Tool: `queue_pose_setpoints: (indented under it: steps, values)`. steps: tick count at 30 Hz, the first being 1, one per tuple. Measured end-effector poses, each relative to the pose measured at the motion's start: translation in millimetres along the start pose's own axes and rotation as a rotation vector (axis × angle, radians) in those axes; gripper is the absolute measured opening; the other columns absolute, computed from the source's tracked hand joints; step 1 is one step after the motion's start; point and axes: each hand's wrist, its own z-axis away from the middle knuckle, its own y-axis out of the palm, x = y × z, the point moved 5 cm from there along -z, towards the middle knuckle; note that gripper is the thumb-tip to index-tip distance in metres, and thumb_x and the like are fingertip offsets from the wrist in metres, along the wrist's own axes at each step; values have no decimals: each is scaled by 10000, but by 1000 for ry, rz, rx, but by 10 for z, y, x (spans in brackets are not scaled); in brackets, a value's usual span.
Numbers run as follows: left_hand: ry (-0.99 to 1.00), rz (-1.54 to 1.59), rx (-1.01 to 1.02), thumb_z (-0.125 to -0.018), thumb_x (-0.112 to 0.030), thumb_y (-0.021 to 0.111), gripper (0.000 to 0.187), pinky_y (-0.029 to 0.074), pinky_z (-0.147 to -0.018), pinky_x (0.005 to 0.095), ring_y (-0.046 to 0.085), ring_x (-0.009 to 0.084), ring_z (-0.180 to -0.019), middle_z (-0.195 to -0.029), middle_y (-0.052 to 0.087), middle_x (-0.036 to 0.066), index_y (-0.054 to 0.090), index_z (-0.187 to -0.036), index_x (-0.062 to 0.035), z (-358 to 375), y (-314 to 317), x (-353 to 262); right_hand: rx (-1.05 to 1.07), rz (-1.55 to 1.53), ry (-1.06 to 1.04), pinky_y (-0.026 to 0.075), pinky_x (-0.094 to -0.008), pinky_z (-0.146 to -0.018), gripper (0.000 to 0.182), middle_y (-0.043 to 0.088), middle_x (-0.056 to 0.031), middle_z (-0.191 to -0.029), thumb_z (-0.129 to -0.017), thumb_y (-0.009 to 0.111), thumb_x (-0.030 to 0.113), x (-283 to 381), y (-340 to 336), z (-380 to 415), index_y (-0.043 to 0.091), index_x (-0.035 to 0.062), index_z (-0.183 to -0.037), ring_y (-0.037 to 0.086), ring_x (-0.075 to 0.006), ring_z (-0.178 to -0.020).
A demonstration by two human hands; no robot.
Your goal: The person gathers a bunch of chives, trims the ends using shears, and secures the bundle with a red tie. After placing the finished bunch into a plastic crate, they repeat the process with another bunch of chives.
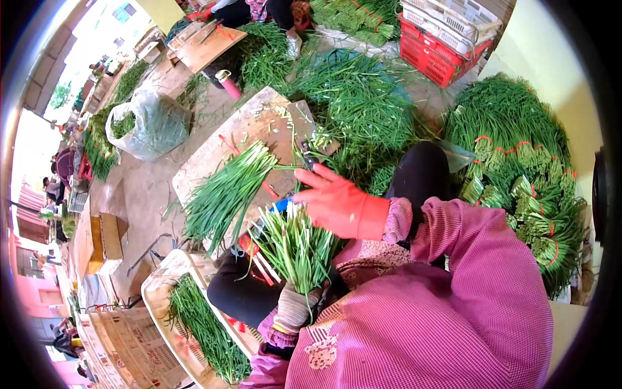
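Note:
My left hand [298, 311], in a grey knitted glove, is closed around the lower part of a loose bunch of chives [301, 249], with the pale stem ends fanned upward. Just above those ends, my right hand [340, 204] in an orange-red rubber glove has its fingers stretched out and spread. Beyond the fingers lies another bunch of chives [233, 185] across a wooden board [210, 152]. A small dark tool [307, 155] rests on the board near my fingertips, beside cut white bits. Red strips [259, 259] lie below the board, left of the held bunch.
A cream crate [155, 285] with chives stands at lower left. Loose chives [356, 97] are heaped past the board. Tied bunches [512, 142] are stacked at right, below a red crate [427, 52]. A plastic bag [159, 126] and a pink bottle [228, 84] stand farther off. Another person [278, 13] sits at the top.

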Motion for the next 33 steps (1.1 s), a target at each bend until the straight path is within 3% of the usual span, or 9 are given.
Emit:
queue_pose_setpoints:
  steps: [3,9,17,20,25,27,29,31,33]
  values:
    - [69,74,57,-797,12,699,492,483,-893,278,626,169,-999,-1119,658,65,499,-1245,-17,-65,-57,307,107,386,183,221,-558,-1126,137,596,-50,-1166,-715,690,231,-375,-248,-22,673,124,-798,360,-369,-1341]
    - [134,-278,56,-788,14,692,392,493,-884,307,632,181,-1005,-1115,668,74,586,-1163,-19,-42,-74,99,162,-163,54,138,-589,-1136,269,430,-105,-1434,-793,682,315,-19,-269,134,697,171,-1020,185,-422,-1415]
    - [257,-727,185,-800,-35,687,387,479,-905,302,630,189,-1028,-1104,676,84,601,-1177,-22,-27,-94,162,196,-341,37,81,-586,-1151,62,370,-56,-1498,-748,705,263,136,-107,151,679,218,-717,119,-356,-1454]
    - [24,-55,111,-827,-46,684,396,461,-929,300,609,156,-1068,-1152,662,65,590,-1211,-26,-39,-111,307,138,-280,-6,108,-593,-1149,58,394,-52,-1482,-725,700,230,104,-170,129,661,200,-694,158,-359,-1445]
    - [9,-60,143,-828,-51,676,449,450,-965,317,603,196,-1092,-1179,647,71,541,-1256,-25,-5,-68,133,4,172,-81,241,-536,-1121,48,547,-61,-1289,-672,659,197,-86,-210,126,637,154,-675,276,-336,-1396]
    - [-27,-195,143,-829,-46,671,467,448,-975,329,601,215,-1098,-1190,640,73,521,-1270,-21,-20,-115,282,-93,415,213,433,-489,-944,72,625,-103,-1141,-741,641,204,-651,-445,167,631,144,-703,514,-357,-1196]
    - [-159,483,164,-825,-13,651,496,445,-985,324,602,226,-1090,-1204,629,77,484,-1291,-16,-62,-143,587,-32,134,697,505,-458,-692,126,672,-124,-921,-834,608,210,-1115,-454,370,626,108,-763,653,-355,-856]
    - [-159,627,218,-857,-55,623,471,439,-988,324,577,208,-1122,-1223,613,78,461,-1298,-21,-13,-94,528,-252,-252,677,522,-417,-551,150,680,-146,-800,-907,561,199,-1014,-458,539,603,57,-882,656,-348,-630]
    - [-88,15,159,-906,-157,586,408,430,-993,350,537,188,-1174,-1234,602,75,475,-1276,-26,-107,-141,559,183,-1655,837,546,-330,-560,222,692,-146,-855,-962,512,182,-546,-199,524,549,-23,-1039,669,-241,-622]
